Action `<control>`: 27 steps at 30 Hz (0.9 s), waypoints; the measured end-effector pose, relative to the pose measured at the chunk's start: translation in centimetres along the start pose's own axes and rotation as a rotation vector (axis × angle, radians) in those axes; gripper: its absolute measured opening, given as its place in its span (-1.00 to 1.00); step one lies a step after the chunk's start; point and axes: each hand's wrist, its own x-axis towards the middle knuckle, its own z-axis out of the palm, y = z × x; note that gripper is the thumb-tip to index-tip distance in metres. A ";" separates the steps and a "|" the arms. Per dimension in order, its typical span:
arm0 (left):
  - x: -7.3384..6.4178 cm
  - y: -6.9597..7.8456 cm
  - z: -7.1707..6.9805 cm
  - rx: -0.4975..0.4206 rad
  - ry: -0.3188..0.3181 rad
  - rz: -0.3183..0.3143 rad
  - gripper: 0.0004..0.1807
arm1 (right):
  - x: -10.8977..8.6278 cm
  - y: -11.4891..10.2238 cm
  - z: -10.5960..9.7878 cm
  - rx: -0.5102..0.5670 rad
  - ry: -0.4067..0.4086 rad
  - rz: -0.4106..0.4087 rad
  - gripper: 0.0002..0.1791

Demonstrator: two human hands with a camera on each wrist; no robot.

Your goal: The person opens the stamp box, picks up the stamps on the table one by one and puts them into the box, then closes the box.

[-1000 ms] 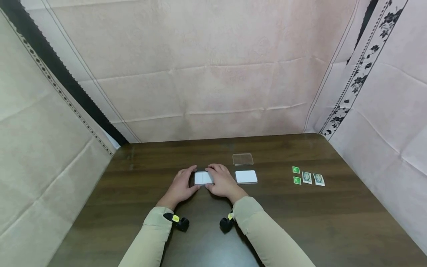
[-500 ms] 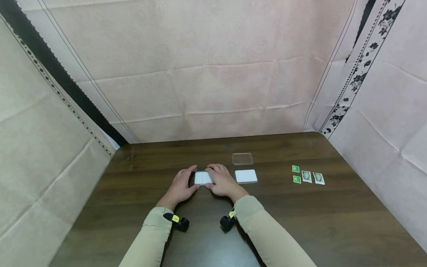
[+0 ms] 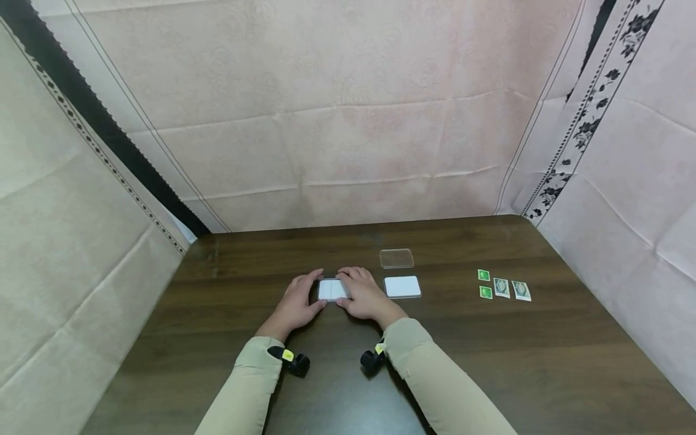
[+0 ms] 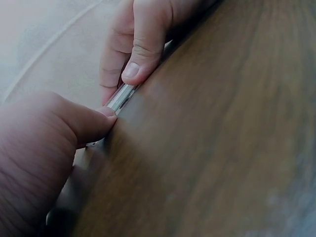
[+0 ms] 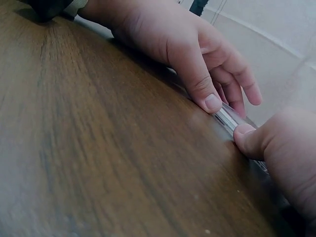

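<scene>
A flat clear plastic case with white layers inside lies on the table between both hands. My left hand holds its left end, thumb on the near edge and fingers at the far side. At the opposite end my right hand grips it the same way and covers its right part. In the left wrist view, both thumbs press the case's thin near edge, close over the wood. The right wrist view shows the same edge between the thumb tips. What the white layers are is hidden by the hands and the angle.
Right of the hands lies a white rectangular block, with a clear plastic lid behind it. Farther right are two small green squares and two stamp-like printed pieces. Pale cloth hangs behind the dark wooden table.
</scene>
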 end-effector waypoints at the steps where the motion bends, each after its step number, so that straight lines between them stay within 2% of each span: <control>1: 0.0 0.0 0.0 0.001 -0.001 0.000 -0.20 | 0.0 0.0 0.0 0.001 0.003 0.000 -0.39; 14: 0.1 -0.1 0.0 -0.005 -0.011 -0.010 -0.21 | 0.0 0.2 0.1 0.008 0.000 -0.002 -0.38; 27: -0.1 0.0 0.0 0.004 0.012 0.037 -0.20 | -0.1 0.2 0.0 0.028 0.005 -0.014 -0.38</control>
